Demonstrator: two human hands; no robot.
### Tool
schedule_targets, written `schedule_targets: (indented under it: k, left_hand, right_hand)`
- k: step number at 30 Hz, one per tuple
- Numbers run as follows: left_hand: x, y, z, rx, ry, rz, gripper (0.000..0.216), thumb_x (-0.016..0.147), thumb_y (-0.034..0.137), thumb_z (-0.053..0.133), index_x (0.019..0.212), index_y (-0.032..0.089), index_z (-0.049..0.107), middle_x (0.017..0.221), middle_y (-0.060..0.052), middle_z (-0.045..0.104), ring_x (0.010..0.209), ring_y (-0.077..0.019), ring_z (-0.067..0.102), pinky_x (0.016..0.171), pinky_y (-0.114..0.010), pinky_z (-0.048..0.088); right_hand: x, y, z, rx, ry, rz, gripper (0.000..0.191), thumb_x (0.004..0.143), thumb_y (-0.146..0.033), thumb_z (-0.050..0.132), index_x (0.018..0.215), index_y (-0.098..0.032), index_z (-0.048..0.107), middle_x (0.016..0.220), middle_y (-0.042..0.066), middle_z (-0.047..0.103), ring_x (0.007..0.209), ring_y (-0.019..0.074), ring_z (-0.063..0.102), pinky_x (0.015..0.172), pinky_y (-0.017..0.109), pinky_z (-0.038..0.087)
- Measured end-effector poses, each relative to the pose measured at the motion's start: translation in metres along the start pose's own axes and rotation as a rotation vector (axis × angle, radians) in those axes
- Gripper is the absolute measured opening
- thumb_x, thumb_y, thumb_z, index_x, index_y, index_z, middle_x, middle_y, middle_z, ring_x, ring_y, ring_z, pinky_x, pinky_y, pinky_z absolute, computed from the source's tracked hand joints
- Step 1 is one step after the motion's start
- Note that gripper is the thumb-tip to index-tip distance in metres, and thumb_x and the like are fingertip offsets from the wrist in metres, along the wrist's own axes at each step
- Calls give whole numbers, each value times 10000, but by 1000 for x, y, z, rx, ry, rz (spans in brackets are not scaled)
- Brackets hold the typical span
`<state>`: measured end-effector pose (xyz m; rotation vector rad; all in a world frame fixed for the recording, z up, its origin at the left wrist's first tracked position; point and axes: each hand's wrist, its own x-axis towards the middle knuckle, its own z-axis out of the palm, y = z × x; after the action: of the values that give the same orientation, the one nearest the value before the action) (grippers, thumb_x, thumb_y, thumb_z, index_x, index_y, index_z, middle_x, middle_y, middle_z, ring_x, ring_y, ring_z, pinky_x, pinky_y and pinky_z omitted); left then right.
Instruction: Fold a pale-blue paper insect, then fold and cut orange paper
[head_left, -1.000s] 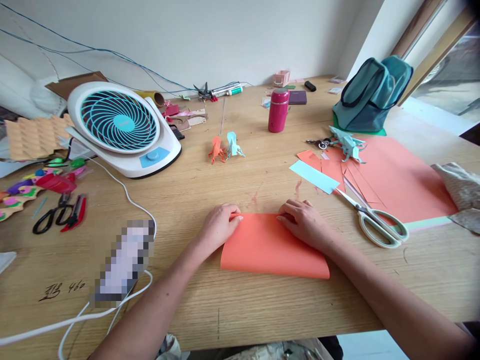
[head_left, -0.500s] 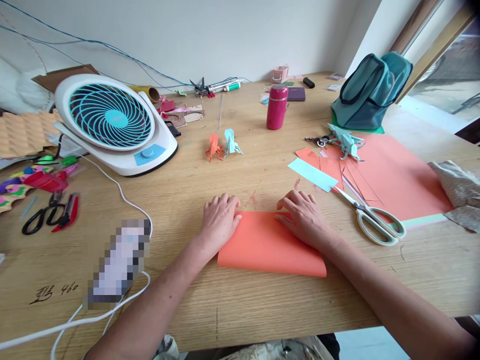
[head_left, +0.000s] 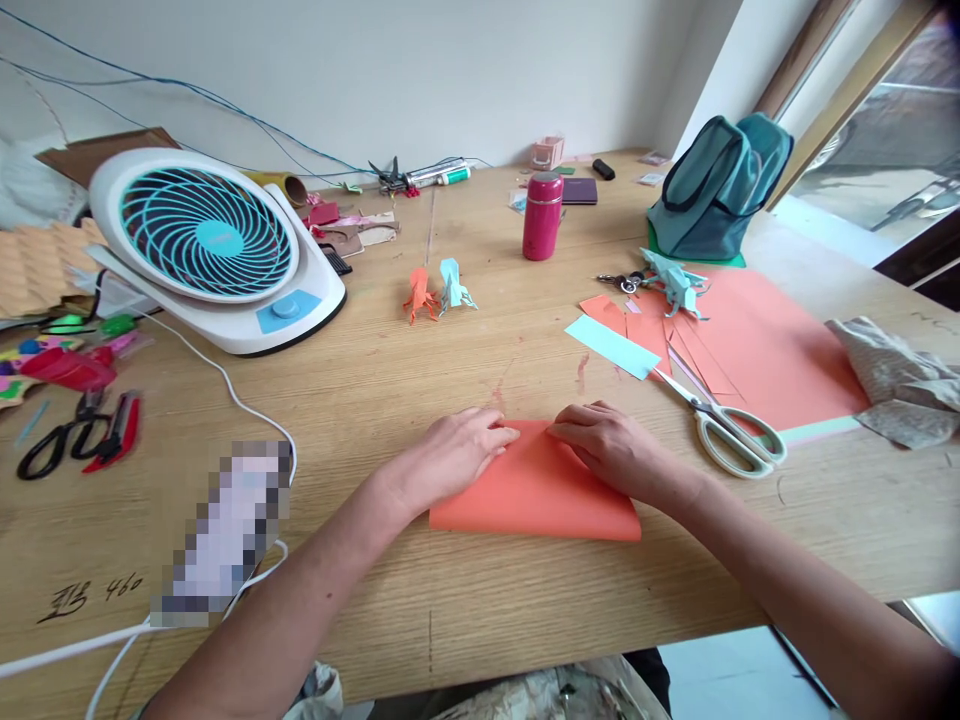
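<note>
A folded orange paper sheet point(head_left: 536, 490) lies flat on the wooden table point(head_left: 480, 600) in front of me. My left hand point(head_left: 454, 455) rests on its far left part, fingers stretched flat and pressing down. My right hand point(head_left: 604, 445) lies on its far right part, fingers flat on the top edge. The two hands' fingertips nearly meet at the middle of the far edge.
White-handled scissors point(head_left: 720, 425) and a light blue strip point(head_left: 611, 347) lie right of the hands on large orange sheets point(head_left: 765, 340). Two small paper figures point(head_left: 435, 290), a red bottle point(head_left: 541, 217), a teal bag point(head_left: 712, 190) and a fan point(head_left: 214, 250) stand farther back.
Both hands have slid inward along the far edge of the folded orange paper toward its middle. The view has shifted slightly.
</note>
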<state>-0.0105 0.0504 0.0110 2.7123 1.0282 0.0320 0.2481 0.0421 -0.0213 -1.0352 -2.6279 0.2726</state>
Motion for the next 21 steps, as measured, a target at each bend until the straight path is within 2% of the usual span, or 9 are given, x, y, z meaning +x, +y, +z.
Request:
schedule_targets:
  k: [4, 8, 12, 21]
  left_hand:
    - [7, 16, 2, 86, -51, -53, 233, 985, 256, 507, 1130, 208, 683, 1223, -101, 643, 1158, -260, 599, 979, -394, 489]
    - [15, 29, 10, 81, -83, -75, 236, 963, 277, 566, 1107, 130, 681, 1258, -139, 636, 1160, -266, 604, 977, -379, 505]
    - [17, 36, 15, 118, -54, -60, 276, 972, 322, 556, 1118, 115, 665, 1229, -147, 654, 1151, -267, 612, 990, -393, 502]
    - [15, 46, 21, 108, -16, -100, 457, 955, 489, 538, 1218, 125, 622, 1353, -160, 602, 1198, -296, 578, 993, -405, 486]
  right_hand:
    - [-9, -2, -4, 11, -24, -21, 313, 967, -47, 425, 1093, -163, 687, 1122, 120, 703, 966, 220, 673, 881, 376, 462]
    - [-13, -6, -7, 14, -39, -17, 340, 978, -62, 420, 1181, -175, 668, 1209, 130, 688, 1025, 228, 673, 914, 391, 478]
    - [-14, -6, -8, 12, -37, -18, 392, 961, -40, 428, 1245, -188, 653, 1250, 132, 673, 1060, 232, 668, 931, 402, 485]
    - [-17, -6, -6, 14, -31, -15, 424, 981, -73, 429, 1343, -202, 607, 1271, 142, 664, 1083, 239, 665, 939, 426, 499]
